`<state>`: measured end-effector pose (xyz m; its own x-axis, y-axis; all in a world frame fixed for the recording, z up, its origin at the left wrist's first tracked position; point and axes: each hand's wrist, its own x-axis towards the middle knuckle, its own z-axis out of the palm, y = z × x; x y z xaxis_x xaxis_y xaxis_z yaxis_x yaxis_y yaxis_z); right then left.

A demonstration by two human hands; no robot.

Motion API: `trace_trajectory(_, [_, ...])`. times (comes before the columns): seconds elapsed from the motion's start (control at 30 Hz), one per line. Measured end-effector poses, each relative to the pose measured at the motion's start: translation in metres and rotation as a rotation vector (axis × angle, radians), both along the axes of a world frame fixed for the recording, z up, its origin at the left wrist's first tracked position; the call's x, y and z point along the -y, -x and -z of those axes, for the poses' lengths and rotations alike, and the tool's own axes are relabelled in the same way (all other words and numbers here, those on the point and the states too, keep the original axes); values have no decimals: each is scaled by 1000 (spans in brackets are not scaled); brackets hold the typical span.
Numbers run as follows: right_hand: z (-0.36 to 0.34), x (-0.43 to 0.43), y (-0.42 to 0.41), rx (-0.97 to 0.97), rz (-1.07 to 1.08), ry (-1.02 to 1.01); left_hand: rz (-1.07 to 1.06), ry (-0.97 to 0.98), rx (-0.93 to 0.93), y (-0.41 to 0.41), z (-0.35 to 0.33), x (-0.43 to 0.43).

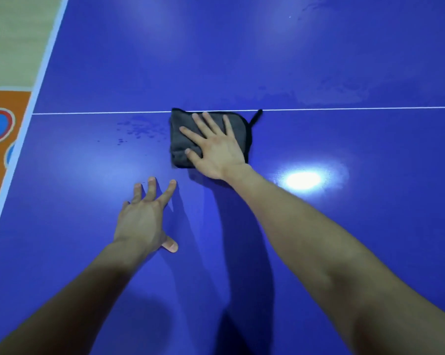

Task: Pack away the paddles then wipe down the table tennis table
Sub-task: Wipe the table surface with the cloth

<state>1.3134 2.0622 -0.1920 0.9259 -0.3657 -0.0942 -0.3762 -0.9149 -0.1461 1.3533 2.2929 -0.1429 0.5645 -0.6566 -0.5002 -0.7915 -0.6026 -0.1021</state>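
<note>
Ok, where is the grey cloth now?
In the head view, the grey cloth lies mid-frame on the table tennis table, its far edge at the white line, flat under the right hand; the left hand rests nearer, to its left.

cloth [184, 139] on table [318, 226] at centre line | right hand [216, 147] atop | left hand [144, 216] nearer-left

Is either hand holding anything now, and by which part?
Nothing gripped: right hand presses flat on the grey cloth; left hand rests spread on the table.
</note>
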Motion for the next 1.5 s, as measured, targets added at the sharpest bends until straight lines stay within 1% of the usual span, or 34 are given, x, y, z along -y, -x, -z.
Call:
trace_trajectory(0.07, [-2,13,8,-14,-115,-30,-11,-3,-18,-1,-3,1])
trace_trajectory(0.1, [0,29,26,3,-97,-37,-9,-7,-26,-1,-4,1])
trace_trajectory(0.13, [1,49,49,26,-14,-32,-8,-9,-26,0,-5,1])
trace_trajectory(0.2, [0,95,109,58,307,1,-4,-9,-10,1,-6,1])
trace_trajectory(0.27, [-10,129,165,-26,624,-14,-1,-4,10,3,-7,3])
trace_trajectory(0.3, [-17,134,179,-87,727,-33,-2,-6,17,3,-7,4])
trace_trajectory(0.37, [-30,115,173,-169,811,13,5,-11,19,3,-7,5])
trace_trajectory(0.43, [-35,70,144,-200,791,82,7,-8,12,2,-8,3])
trace_trajectory(0.5, [-33,30,133,-224,686,128,-4,0,13,2,-8,2])
trace_trajectory(0.53, [-33,26,134,-218,654,142,-6,-1,13,2,-9,2])
trace_trajectory(0.57, [-36,33,139,-176,646,150,-8,-5,11,2,-9,2])
trace_trajectory(0.6, [-39,49,145,-89,630,173,-8,-10,11,1,-9,3])
trace_trajectory(0.63, [-41,67,150,5,568,187,-9,-13,12,1,-9,3])
trace_trajectory(0.67, [-39,82,156,70,438,189,-11,-15,10,2,-9,3])
trace_trajectory(0.73, [-28,100,163,89,49,126,-15,-7,2,3,-11,4])
trace_trajectory(0.77, [-18,104,167,75,-76,89,-18,-2,-2,4,-12,4])
trace_trajectory(0.8, [-10,106,169,64,-86,63,-22,1,-2,4,-13,3])
trace_trajectory(0.83, [-3,107,170,64,5,39,-22,1,2,5,-13,4])
trace_trajectory(0.93, [8,99,146,91,464,65,-15,-2,7,5,-12,4])
trace_trajectory(0.97, [6,88,124,85,582,75,-16,-1,1,5,-13,4])
trace_trajectory(1.0, [3,72,96,98,627,67,-20,1,-3,5,-13,3])
trace_trajectory(1.03, [1,55,67,124,594,45,-22,1,-5,5,-13,3])
trace_trajectory(1.13, [1,4,-13,138,292,-6,-15,7,4,4,-10,2])
trace_trajectory(1.2, [1,-5,-30,119,190,-34,-19,7,0,4,-9,1])
trace_trajectory(1.27, [4,16,-4,118,153,-65,-20,8,-5,2,-8,0])
trace_trajectory(1.33, [7,62,56,139,235,-48,-11,13,-9,1,-6,-1])
trace_trajectory(1.43, [4,144,183,98,559,45,-11,22,-7,1,-4,-1])
trace_trajectory(1.5, [-1,173,243,39,734,28,-11,14,1,0,-3,-1])
